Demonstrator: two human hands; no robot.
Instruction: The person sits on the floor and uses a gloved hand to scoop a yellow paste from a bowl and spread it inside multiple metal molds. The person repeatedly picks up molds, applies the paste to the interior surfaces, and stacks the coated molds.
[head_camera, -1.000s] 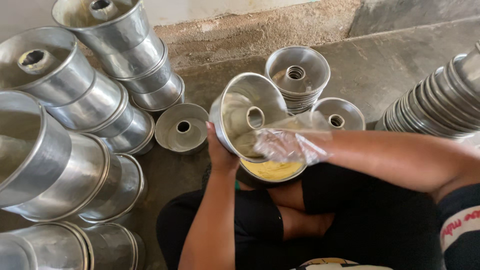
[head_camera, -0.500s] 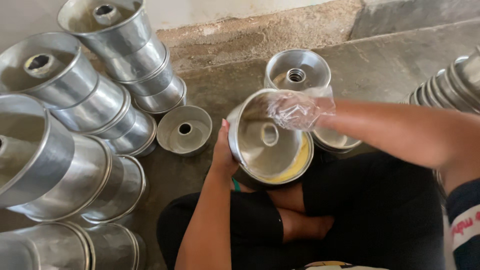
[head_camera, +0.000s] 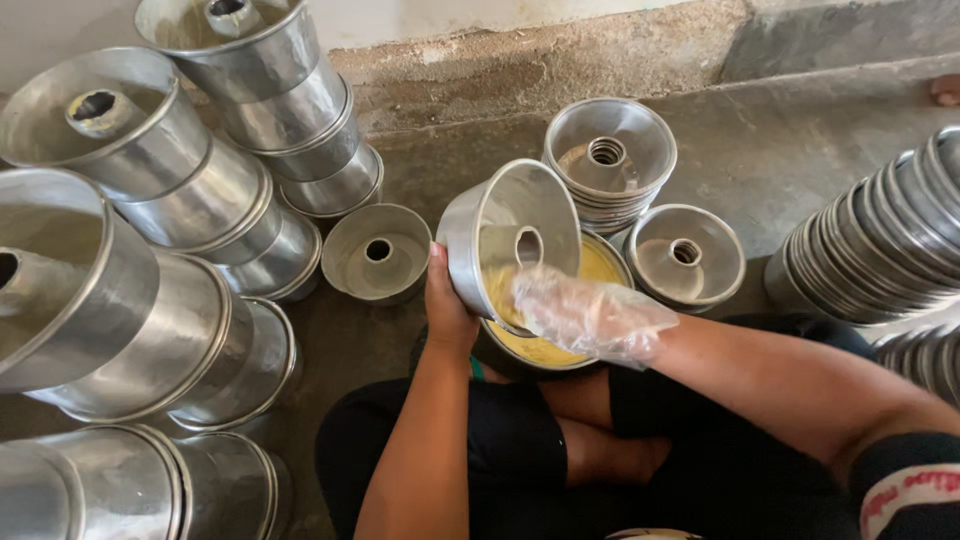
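A round aluminium tube pan (head_camera: 505, 235) — silver, with a hollow centre funnel — is tilted on its side, open mouth facing right, above a bowl of yellow grease (head_camera: 590, 275) — partly hidden behind it.

2 hands raised in front of a cross-legged lap, the left bare, the right gloved.

The left hand (head_camera: 447, 312) comes up from the bottom of the view on a bare forearm, wrist nearly straight, thumb pointing up and pressed along the outer wall of the tube pan (head_camera: 508, 240) it grips, its fingers hidden behind it. The right hand (head_camera: 590, 318) reaches in from the lower right on a bare forearm with a dark sleeve at the upper arm; it wears a loose clear plastic glove, lies palm down with fingers stretched toward the left, fingertips inside the pan's open mouth. Both legs are folded below in dark clothing.
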